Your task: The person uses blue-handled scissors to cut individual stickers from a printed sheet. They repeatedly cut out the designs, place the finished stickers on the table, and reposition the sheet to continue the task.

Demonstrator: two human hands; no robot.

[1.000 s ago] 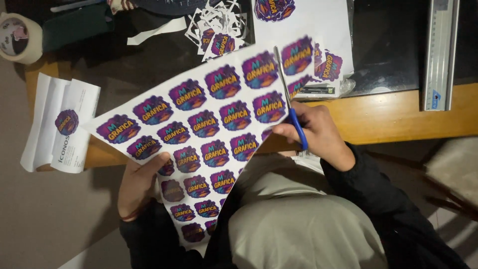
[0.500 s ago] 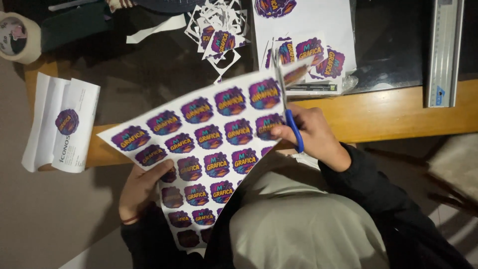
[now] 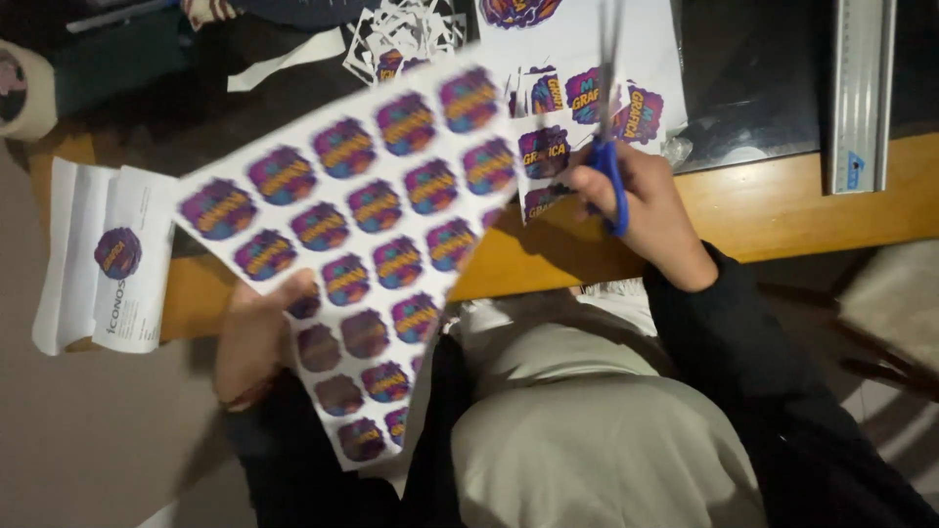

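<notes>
Left hand (image 3: 252, 337) grips sticker sheet (image 3: 362, 235); right hand (image 3: 650, 210) holds blue scissors (image 3: 610, 147) above wooden table (image 3: 782, 205).

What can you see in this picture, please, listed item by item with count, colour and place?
sticker sheet: one, white with purple and orange round stickers, held up over the table edge
scissors: one pair, blue handles, blades pointing up and away
cut sticker strip: one, purple prints, beside the scissors
offcuts: a pile, white, top centre
folded paper: one, white with a purple print, left table edge
metal ruler: one, grey, right
tape roll: one, pale, far left
table: one, wooden edge, dark top
left hand: grips the sheet's lower edge
right hand: in the scissors' handles
</notes>
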